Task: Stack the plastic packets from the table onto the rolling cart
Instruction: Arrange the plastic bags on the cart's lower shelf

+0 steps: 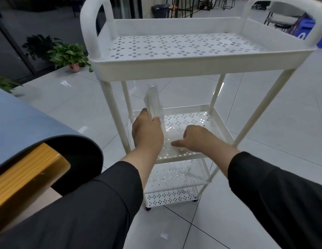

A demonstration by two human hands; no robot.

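A: Where's the clear, flat plastic packet (153,103)?

B: Upright, pinched in the left hand (146,130) over the middle shelf of the white perforated plastic rolling cart (207,59), likely ready to lay flat.

A: And the right hand (194,136)?

B: It's on clear film (172,133) lying there; I can't tell its finger grip. No writing is legible.

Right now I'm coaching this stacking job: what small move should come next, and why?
Probably lower the left hand and lay its clear packet flat on the middle shelf. The packet stands upright above that shelf, while the right hand already rests on clear plastic lying there, seemingly steadying it.
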